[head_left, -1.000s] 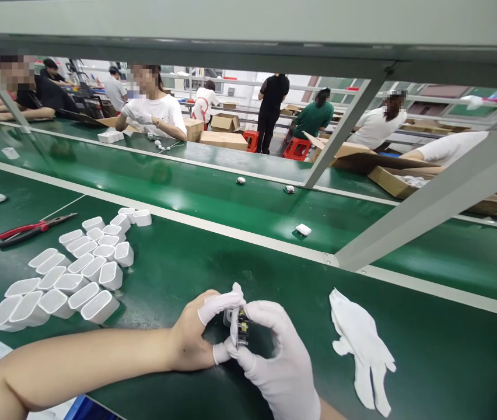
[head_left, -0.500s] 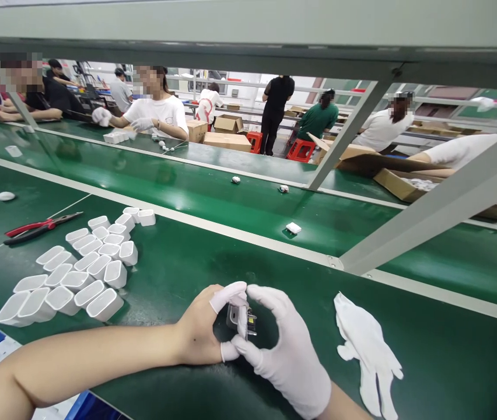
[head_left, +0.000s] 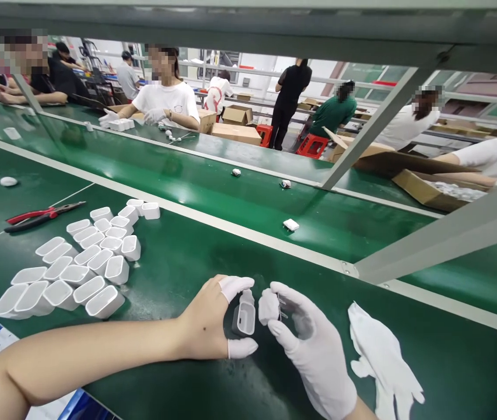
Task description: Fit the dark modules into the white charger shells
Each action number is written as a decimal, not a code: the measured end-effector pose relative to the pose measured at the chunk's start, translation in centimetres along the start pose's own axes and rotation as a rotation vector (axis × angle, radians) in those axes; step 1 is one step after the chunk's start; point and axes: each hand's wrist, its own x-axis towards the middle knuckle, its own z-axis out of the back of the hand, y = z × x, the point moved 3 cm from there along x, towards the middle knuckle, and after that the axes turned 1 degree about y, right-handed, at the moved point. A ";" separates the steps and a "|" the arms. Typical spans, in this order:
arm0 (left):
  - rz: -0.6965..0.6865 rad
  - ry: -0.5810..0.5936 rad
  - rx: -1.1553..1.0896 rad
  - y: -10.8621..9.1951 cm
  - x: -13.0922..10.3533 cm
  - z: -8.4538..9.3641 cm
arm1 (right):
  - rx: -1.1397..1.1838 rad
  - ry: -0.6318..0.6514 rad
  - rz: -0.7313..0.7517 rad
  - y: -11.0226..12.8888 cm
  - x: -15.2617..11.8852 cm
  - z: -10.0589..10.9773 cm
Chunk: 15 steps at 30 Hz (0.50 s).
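Observation:
My left hand [head_left: 213,321], with white finger cots on its thumb and index finger, curves around a small white plastic case [head_left: 245,318]. The case's open end faces right. Thumb and index tip stand apart from it, and the other fingers are mostly hidden behind. My right hand [head_left: 314,344], in a white glove, pinches a white block with thin metal prongs [head_left: 269,308] between thumb and fingers. The prongs point right, towards the palm. A narrow gap separates the block from the case.
Several open white cases [head_left: 86,256] stand in a cluster to the left, beside red-and-black pliers [head_left: 47,217]. A loose white glove [head_left: 382,356] lies at right. Beyond a pale rail [head_left: 231,224], small white parts [head_left: 291,224] lie on a green belt. A slanted metal post [head_left: 445,233] rises at right; people work beyond.
My hands have moved apart. The pronged block has come away from the case to the right, in my right hand, and the case's open end now shows. The view has shifted slightly.

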 end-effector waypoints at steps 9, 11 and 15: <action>0.197 0.172 -0.003 0.8 0.1 -1.0 | -0.240 0.130 0.219 0.2 -0.3 -1.3; 0.208 0.176 -0.015 1.0 0.1 -1.1 | -0.281 0.136 0.284 0.6 -0.1 -1.4; 0.196 0.187 -0.008 1.0 0.1 -1.2 | -0.304 0.155 0.338 0.8 0.3 -1.3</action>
